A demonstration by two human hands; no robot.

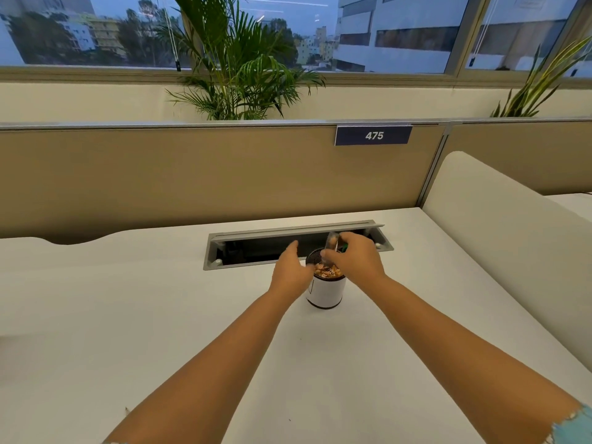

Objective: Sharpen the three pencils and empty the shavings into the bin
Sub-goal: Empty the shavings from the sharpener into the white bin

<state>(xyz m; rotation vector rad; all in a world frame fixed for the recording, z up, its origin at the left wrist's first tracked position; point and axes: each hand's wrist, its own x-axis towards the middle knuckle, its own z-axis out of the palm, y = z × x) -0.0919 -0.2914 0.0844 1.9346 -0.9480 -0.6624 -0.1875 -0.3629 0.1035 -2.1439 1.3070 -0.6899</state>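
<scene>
A small round bin (326, 291), white outside with a dark mesh lining, stands on the white desk (160, 315). Brown pencil shavings (328, 270) lie heaped at its mouth. My right hand (355, 256) hovers over the bin's far right rim, fingers closed on a small clear sharpener case (332, 243) with a green part beside it. My left hand (290, 270) grips the bin's left rim. No pencils show anywhere in view.
An open grey cable tray (256, 248) is sunk into the desk just behind the bin. A tan partition (192, 174) with a "475" sign (373, 135) backs the desk. A white divider panel (499, 238) rises on the right.
</scene>
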